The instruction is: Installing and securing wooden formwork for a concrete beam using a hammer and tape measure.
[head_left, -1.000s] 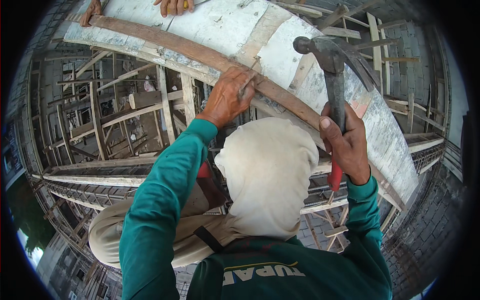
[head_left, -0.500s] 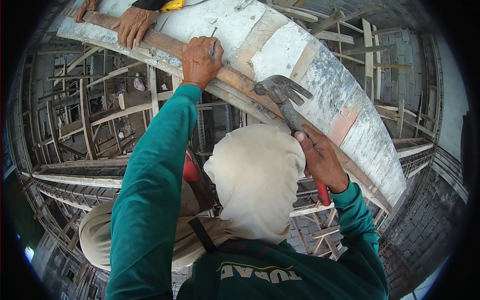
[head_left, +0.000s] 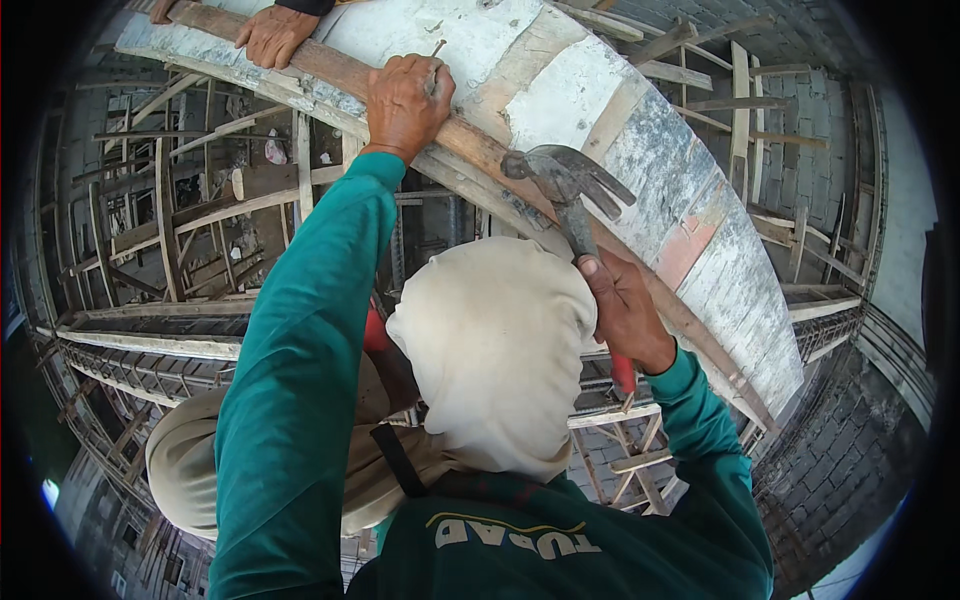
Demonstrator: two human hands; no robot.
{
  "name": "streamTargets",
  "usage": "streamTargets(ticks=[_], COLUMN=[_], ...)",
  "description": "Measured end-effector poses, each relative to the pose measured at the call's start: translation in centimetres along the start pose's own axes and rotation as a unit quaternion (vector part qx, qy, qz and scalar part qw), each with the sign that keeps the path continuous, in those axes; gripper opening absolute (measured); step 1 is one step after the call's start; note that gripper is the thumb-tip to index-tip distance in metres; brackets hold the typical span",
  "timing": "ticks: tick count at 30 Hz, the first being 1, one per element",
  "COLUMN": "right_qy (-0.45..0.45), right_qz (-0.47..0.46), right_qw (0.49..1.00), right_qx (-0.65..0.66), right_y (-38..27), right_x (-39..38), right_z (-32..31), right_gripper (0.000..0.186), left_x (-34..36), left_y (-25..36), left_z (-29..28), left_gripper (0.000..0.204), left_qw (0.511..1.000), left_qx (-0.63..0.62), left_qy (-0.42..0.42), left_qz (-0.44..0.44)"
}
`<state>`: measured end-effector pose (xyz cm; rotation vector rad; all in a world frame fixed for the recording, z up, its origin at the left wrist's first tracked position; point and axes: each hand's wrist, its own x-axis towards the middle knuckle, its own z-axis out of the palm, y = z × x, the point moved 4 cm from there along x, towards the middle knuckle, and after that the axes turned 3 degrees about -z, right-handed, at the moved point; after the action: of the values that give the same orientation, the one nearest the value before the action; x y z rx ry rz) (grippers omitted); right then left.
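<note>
My left hand (head_left: 408, 103) is closed over a long brown wooden strip (head_left: 480, 150). A nail (head_left: 438, 48) sticks up from its fingers; where its point sits is hidden. My right hand (head_left: 630, 308) grips a claw hammer (head_left: 570, 185) close below its dark metal head. The hammer's red grip (head_left: 623, 373) hangs under that hand. Beneath the strip lies a curved panel (head_left: 640, 170) with white, grey and pinkish patches. A co-worker's hand (head_left: 277, 37) rests on the strip farther left, and another hand (head_left: 163, 9) shows at the top edge.
Wooden scaffolding (head_left: 165, 220) and rebar fill the gap below on the left. More timber framing (head_left: 740, 120) stands at the right, with a grey block wall (head_left: 830, 440) lower down. My cloth-covered knee (head_left: 490, 350) rises between my arms.
The whole view has shifted slightly. The hammer head has moved a little relative to the strip, still in my right hand. My left hand keeps its hold, and a yellow tool has nearly left the top edge.
</note>
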<state>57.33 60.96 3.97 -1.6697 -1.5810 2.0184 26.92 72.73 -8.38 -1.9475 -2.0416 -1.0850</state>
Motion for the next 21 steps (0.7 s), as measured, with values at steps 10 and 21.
streamTargets(ticks=[10,21], right_qy=[0.127,0.188], right_qz=[-0.478,-0.552], right_qw=[0.835,0.794], right_qx=[0.241,0.171], right_y=[-10.9,-14.4], right_x=[-7.7,-8.8], right_z=[-2.3,-4.6], right_gripper=[0.07,0.072], left_x=[-0.1,0.0], left_y=[-0.2,0.3], left_z=[-0.6,-0.5], left_gripper=[0.008,0.013], left_qw=[1.0,0.999], left_qx=[-0.007,-0.02], left_qy=[0.013,0.025], left_qz=[-0.002,0.005])
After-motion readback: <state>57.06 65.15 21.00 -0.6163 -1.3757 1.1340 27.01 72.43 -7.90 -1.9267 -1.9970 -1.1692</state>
